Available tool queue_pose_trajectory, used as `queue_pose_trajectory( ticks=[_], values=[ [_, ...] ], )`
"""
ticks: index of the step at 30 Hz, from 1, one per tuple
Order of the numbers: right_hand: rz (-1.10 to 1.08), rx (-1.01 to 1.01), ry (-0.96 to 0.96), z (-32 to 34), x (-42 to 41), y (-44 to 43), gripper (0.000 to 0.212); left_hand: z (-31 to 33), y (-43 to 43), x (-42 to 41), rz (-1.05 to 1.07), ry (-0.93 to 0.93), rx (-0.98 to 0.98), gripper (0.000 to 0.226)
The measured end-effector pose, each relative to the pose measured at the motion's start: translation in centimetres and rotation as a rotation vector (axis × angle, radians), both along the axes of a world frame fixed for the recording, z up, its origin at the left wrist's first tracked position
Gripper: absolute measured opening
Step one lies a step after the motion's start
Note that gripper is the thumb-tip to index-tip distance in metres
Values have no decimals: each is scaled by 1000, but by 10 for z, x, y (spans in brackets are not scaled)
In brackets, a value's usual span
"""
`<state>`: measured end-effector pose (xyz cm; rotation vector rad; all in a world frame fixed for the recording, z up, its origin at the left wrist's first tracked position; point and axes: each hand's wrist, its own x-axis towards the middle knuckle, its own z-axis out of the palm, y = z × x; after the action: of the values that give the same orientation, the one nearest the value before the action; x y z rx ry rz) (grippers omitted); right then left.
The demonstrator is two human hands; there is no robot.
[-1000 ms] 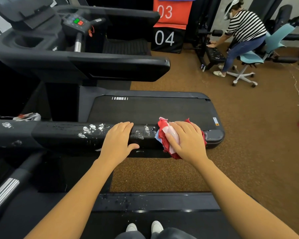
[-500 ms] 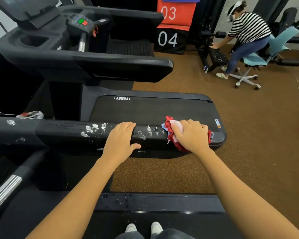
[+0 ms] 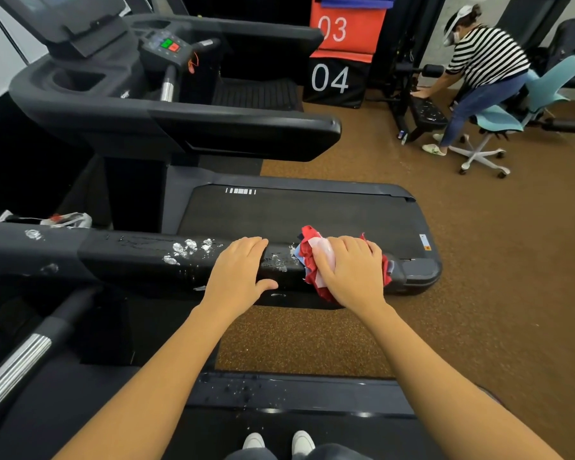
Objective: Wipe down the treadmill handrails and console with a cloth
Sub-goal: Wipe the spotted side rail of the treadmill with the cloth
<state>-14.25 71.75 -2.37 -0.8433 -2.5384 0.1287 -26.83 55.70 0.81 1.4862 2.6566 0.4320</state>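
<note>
The handrail (image 3: 130, 257) is stretching across the view in front of the person, and by the look of it the wiping is only getting started. At its far left two pale smears (image 3: 34, 234) are sitting unwiped, and further along one cluster of white droplets (image 3: 186, 250) is dotting the top. Next, the left hand (image 3: 238, 272) is resting flat on the rail, fingers pressed together over the far edge and thumb spread out on the near face. Between the hands one wet patch (image 3: 279, 262) is waiting. Then the cloth (image 3: 311, 277), a single red, pink and blue wad, is lying on the rail near its right end, under the right hand (image 3: 354, 275), whose fingers are lying close together and curling over it; the thumb is hiding, so I cannot tell its grip. I judge most of this rail to be left to do, and the console is lying out of view, so its state cannot be told. Counting: one rail being worked, one cloth, two hands, one second treadmill (image 3: 246, 134) behind, one other person (image 3: 485, 61) at the far right.
</note>
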Motion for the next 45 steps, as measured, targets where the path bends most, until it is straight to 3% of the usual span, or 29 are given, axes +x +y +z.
queue_pose_trajectory(
  ticks=[5, 9, 12, 18, 22, 33, 37, 40, 45],
  values=[
    [101, -111, 68, 8, 8, 5, 36, 1, -3, -2, -32, 10, 8, 76],
    [50, -565, 334, 28, 6, 9, 47, 1, -9, -7, -35, -1, 13, 78],
    [42, -681, 346, 34, 0, 11, 49, 5, -14, -14, -20, 44, 0, 82],
    [294, -299, -8, 31, -32, -13, 50, 7, -19, -18, -21, 112, -112, 86],
    [190, -58, -178, 13, -43, -25, 46, 4, -19, -15, 2, 91, -100, 84],
    [175, -103, -345, 19, -64, -8, 41, 1, -16, -16, 34, 58, -72, 84],
    [178, 6, -320, 16, -64, -16, 31, 1, -16, -16, 50, 39, -62, 83],
    [157, -43, -183, 11, -53, -21, 45, 0, -16, -16, 54, 33, -52, 83],
    [232, -37, -84, 6, -32, -19, 47, -1, -17, -17, 58, 15, -39, 83]
  ],
)
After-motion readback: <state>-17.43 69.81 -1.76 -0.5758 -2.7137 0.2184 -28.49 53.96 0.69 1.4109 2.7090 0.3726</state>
